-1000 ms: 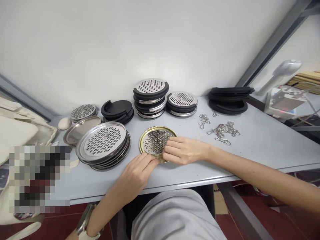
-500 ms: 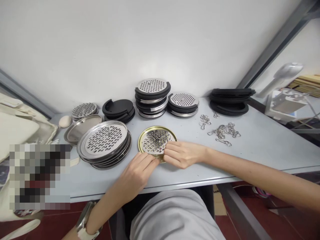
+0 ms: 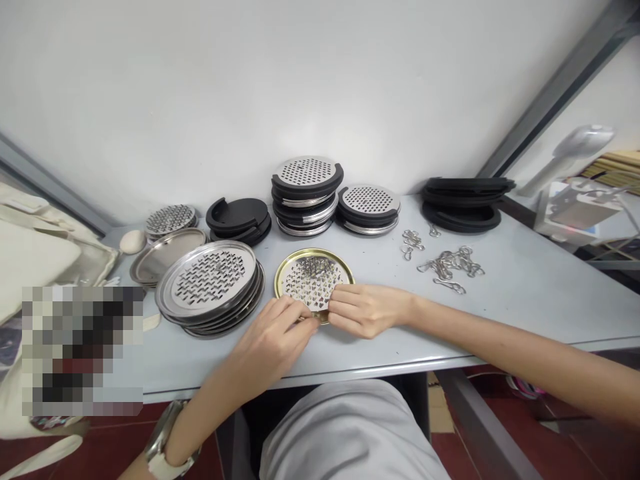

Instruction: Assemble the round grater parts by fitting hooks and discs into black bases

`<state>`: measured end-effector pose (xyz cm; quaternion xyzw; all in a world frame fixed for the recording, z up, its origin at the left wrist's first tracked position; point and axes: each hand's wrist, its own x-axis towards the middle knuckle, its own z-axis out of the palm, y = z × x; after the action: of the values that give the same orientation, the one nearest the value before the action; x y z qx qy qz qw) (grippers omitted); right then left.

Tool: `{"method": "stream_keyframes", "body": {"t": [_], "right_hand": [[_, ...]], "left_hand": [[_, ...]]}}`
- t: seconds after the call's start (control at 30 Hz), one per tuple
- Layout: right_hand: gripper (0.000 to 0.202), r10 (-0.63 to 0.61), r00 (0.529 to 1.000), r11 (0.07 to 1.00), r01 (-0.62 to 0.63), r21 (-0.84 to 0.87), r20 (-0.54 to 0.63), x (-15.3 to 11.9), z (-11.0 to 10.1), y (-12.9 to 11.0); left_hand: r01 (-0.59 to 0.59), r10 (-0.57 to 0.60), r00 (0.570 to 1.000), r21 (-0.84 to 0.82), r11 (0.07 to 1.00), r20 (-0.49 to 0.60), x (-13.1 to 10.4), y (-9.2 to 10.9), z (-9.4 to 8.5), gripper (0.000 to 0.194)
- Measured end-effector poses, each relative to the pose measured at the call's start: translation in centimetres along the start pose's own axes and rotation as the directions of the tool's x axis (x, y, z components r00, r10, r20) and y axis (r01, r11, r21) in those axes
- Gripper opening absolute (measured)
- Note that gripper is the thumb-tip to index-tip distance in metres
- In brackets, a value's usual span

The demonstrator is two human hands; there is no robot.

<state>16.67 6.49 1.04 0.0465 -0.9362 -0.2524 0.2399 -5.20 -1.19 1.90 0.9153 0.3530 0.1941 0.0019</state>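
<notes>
gold-rimmed round metal dish (image 3: 286, 268) with a perforated silver disc inside: located on the pale grey tabletop (image 3: 530, 293), directly in front of the person, lying flat or nearly so. being circular, it presents no long axis.

from the left: a white egg-shaped object (image 3: 133, 242) rests beside a small stack of perforated silver discs (image 3: 171, 219). in front of these is a shallow plain silver dish (image 3: 175, 250), its right edge behind a stack of round silver-rimmed dishes (image 3: 213, 277) topped by a perforated face. behind that stack are flat black circular holders (image 3: 239, 219).

the left hand (image 3: 275, 333) is at the near rim of the gold-rimmed round metal dish, left of the front centre. thumb and forefinger are drawn close together, apparently pinching the edge.

governing relation: the dish extends away from both hands, toward the wall; the hands occupy its near arc, just beside each other, about equally close.

the right hand (image 3: 357, 311) is at the near right rim, fingers folded inward over the edge and apparently holding it; its thumb is hidden.

farther right, a loose pile of silver wire clips (image 3: 453, 263) lies in front of stacked black curved rings (image 3: 465, 203).
</notes>
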Motion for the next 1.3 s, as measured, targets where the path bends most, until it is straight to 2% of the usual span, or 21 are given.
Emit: {"method": "stream_keyframes", "body": {"t": [0.17, 0.4, 0.53, 0.67, 0.73, 0.8, 0.93, 1.0, 1.1, 1.17, 1.3], "right_hand": [[0.021, 0.008, 1.000, 1.000, -0.008, 0.003, 0.007, -0.1, 0.2, 0.1], [0.017, 0.112, 0.994, 0.993, -0.112, 0.044, 0.001, -0.2, 0.1, 0.2], [0.017, 0.137, 0.990, 0.989, -0.137, 0.048, 0.016, -0.1, -0.1, 0.2], [0.017, 0.126, 0.992, 0.991, -0.127, 0.038, 0.012, -0.1, 0.0, 0.2], [0.017, 0.116, 0.993, 0.993, -0.116, 0.035, 0.008, -0.1, 0.1, 0.2], [0.017, 0.109, 0.994, 0.993, -0.110, 0.038, 0.011, -0.2, 0.1, 0.2], [0.021, 0.142, 0.989, 0.988, -0.144, 0.050, 0.030, -0.2, 0.1, 0.2], [0.025, 0.184, 0.982, 0.980, -0.186, 0.066, 0.037, -0.1, 0.1, 0.3], [0.027, 0.285, 0.955, 0.946, -0.294, 0.138, 0.085, -0.3, 0.0, 0.9], [0.028, 0.364, 0.920, 0.891, -0.390, 0.232, 0.147, -0.8, -0.1, 1.7], [0.042, 0.529, 0.785, 0.666, -0.620, 0.415, 0.323, -2.5, -0.8, 3.8]], "left_hand": [[-0.008, 0.007, 0.999, -0.016, 1.000, -0.037, 0.3, -0.1, -0.2, 0.016], [-0.100, 0.100, 0.995, -0.040, 0.994, 0.006, 0.1, -0.3, 0.4, 0.025], [-0.010, 0.010, 0.999, 0.000, 1.000, -0.035, 0.3, 0.2, 0.2, 0.017], [0.094, -0.096, 0.994, -0.031, 0.995, -0.051, 1.5, 0.2, -0.4, 0.012], [0.139, -0.139, 0.990, -0.011, 0.990, 0.004, 2.5, -0.2, -0.9, 0.031], [0.122, -0.118, 0.989, -0.034, 0.992, 0.093, 3.4, -0.8, -1.2, 0.050], [0.128, -0.120, 0.984, -0.055, 0.990, 0.133, 4.5, -1.8, -1.1, 0.060], [0.135, -0.130, 0.978, -0.019, 0.991, 0.161, 4.6, -1.9, -0.5, 0.058], [0.143, -0.148, 0.966, 0.036, 0.989, 0.212, 4.4, -1.8, 0.3, 0.053], [0.150, -0.164, 0.962, 0.078, 0.986, 0.220, 4.2, -1.8, 0.6, 0.055], [0.132, -0.154, 0.967, 0.115, 0.985, 0.204, 4.2, -1.8, 0.5, 0.056]]}}
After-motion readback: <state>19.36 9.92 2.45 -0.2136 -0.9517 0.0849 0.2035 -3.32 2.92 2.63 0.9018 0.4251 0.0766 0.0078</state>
